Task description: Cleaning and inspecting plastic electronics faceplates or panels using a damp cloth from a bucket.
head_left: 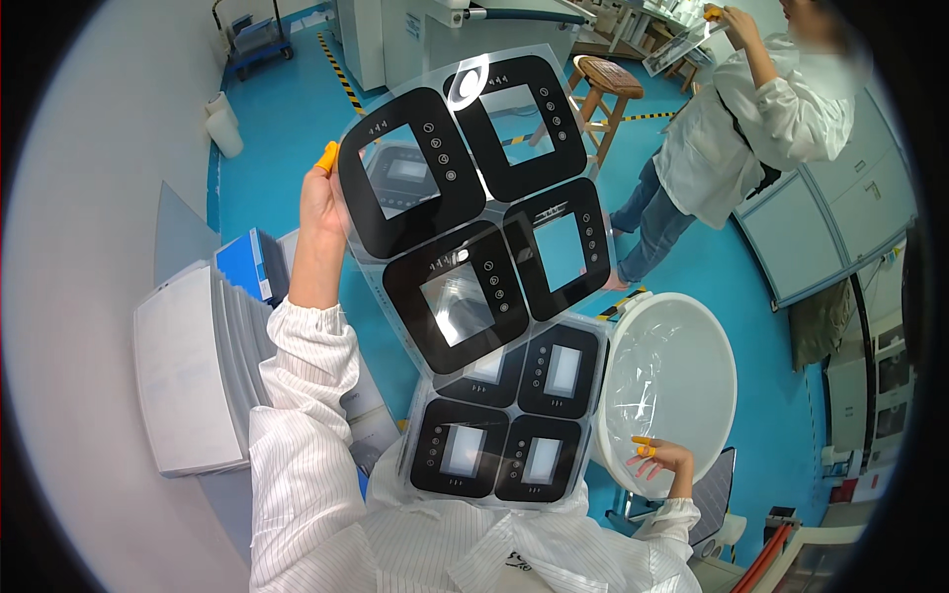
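My left hand (321, 206), an orange finger cot on one finger, grips the left edge of a clear plastic sheet (491, 206) printed with several black frame-shaped panels, holding it raised and tilted. Below it, over my lap, lies a similar black-panelled sheet or stack of sheets (504, 405), partly covered by the raised one. On the right, my right hand (664, 462) is over the round white bin (730, 366), its fingers apart and orange cots on some of them. Crumpled clear film (641, 381) is inside the bin, close to those fingers.
A thick stack of white sheets (188, 371) stands at my left, beside a blue box (247, 265). Ahead are a wooden stool (605, 77) and a grey machine cabinet (435, 49). Another person (727, 138) stands at the far right, holding a similar sheet (682, 47).
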The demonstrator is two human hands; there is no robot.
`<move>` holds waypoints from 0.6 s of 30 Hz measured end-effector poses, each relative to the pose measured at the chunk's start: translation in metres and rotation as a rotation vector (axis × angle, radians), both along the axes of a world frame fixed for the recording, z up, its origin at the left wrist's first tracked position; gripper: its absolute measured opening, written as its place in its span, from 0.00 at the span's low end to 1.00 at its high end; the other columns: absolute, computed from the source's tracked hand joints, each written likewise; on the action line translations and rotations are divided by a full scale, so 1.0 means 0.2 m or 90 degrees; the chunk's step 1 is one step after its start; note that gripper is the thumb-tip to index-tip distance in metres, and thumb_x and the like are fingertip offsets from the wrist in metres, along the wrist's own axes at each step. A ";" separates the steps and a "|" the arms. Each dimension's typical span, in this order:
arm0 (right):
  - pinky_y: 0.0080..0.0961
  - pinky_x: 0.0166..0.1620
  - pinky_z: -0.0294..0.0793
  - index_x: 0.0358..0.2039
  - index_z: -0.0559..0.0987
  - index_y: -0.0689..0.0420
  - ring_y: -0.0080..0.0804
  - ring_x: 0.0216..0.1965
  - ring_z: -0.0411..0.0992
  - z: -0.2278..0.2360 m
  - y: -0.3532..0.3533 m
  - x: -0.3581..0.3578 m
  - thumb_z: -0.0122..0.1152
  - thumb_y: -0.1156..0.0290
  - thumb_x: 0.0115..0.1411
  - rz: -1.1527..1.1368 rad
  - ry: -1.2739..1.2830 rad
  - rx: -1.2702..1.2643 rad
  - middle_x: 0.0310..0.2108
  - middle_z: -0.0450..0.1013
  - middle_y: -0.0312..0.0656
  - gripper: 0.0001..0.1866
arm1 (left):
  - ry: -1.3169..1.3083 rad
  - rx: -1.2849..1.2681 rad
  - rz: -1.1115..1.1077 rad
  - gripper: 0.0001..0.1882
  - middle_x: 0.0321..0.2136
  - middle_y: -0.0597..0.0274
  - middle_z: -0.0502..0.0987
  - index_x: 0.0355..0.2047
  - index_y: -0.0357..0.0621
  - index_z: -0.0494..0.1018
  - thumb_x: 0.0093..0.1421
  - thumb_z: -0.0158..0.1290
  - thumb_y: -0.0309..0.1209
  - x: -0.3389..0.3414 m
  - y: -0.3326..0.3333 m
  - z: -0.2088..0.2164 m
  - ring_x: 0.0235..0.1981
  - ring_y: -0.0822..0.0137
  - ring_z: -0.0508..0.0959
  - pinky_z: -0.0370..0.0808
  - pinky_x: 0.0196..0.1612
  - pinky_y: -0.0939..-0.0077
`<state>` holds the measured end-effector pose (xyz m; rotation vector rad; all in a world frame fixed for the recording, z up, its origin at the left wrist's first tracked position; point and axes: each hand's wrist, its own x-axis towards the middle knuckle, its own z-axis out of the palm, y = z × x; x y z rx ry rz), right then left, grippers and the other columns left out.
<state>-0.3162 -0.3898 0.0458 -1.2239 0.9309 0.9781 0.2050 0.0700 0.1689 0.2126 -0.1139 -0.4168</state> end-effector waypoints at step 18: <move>0.19 0.20 0.65 0.40 0.69 0.64 0.24 0.15 0.65 -0.31 -0.07 -0.06 0.48 0.73 0.52 -0.416 -0.238 -0.380 0.19 0.69 0.40 0.14 | 0.004 -0.060 -0.100 0.12 0.31 0.48 0.72 0.37 0.27 0.64 0.60 0.39 0.27 0.12 0.07 -0.15 0.32 0.62 0.75 0.75 0.38 0.77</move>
